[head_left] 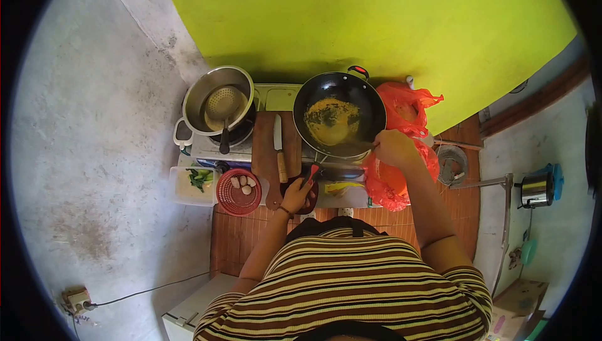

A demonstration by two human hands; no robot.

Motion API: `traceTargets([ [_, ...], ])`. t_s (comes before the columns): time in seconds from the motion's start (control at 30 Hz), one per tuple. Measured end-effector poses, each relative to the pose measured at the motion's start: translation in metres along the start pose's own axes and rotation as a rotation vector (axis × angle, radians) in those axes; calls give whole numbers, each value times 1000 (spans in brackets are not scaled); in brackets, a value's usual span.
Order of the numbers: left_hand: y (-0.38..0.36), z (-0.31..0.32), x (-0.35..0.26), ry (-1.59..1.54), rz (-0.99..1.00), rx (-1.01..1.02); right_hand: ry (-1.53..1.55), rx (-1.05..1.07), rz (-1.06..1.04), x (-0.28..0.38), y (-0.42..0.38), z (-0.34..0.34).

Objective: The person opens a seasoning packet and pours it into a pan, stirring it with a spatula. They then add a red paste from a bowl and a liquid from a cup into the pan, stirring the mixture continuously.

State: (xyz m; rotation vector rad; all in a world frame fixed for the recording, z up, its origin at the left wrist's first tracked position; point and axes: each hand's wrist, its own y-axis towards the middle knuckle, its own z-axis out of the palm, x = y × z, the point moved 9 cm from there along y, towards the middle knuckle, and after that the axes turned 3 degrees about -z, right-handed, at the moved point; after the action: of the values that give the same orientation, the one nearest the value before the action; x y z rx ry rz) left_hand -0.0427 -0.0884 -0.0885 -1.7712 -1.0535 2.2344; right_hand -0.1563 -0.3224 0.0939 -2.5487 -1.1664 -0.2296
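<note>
A black wok (pixel 338 85) stands on the stove with a yellow-orange paste (pixel 332 118) and some oil spread over its bottom. My left hand (pixel 296 197) is closed round the wok's red and black handle (pixel 313 175), on the side near me. At the wok's right rim my right hand (pixel 395 148) is closed on a thin brown utensil (pixel 360 145) that reaches over the wok; its far end is hard to make out. To the left, a knife (pixel 279 146) with a wooden handle lies on a brown cutting board (pixel 264 146).
A metal pot (pixel 191 106) holding a strainer ladle (pixel 224 104) stands on the left burner. In front are a red basket (pixel 221 198) with several garlic-like bulbs and a clear container (pixel 180 194) with greens. Red plastic bags (pixel 404 112) sit right of the wok, near my right forearm.
</note>
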Motion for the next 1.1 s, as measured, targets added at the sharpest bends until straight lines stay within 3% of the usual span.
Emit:
traceTargets([
  [0.07, 0, 2, -1, -38, 18, 8, -84, -23, 136, -4, 0, -11],
  [0.17, 5, 2, 6, -51, 7, 6, 17, -93, -40, -15, 29, 28],
  [0.27, 4, -1, 6, -33, -10, -25, 125, -52, -191, 0, 7, 9],
  [0.37, 7, 0, 9, -68, -28, -29, -71, 19, 55, -22, 2, -4],
  [0.47, 4, 0, 7, -80, -24, -27, -57, -31, 119, -20, 21, 1],
  [0.57, 6, 0, 9, -81, -29, -27, 122, -51, -148, -12, 28, 23],
  [0.67, 4, 0, 7, -82, -37, -41, 66, -7, -141, -20, 9, 4],
  [0.77, 5, 0, 11, -78, -39, -48, 10, -57, 98, -45, 28, 5],
  [0.87, 3, 2, 6, -98, -53, -48, 205, -205, -155, -24, 49, 17],
  [0.97, 3, 1, 8, -110, -60, -41, 189, -16, -258, 5, 36, 9],
  [1.07, 2, 1, 8, -107, -73, -46, -91, 104, 2, 1, 13, -21],
  [1.1, 2, 2, 8, -103, -82, -48, -119, 57, 27, 1, 17, -23],
])
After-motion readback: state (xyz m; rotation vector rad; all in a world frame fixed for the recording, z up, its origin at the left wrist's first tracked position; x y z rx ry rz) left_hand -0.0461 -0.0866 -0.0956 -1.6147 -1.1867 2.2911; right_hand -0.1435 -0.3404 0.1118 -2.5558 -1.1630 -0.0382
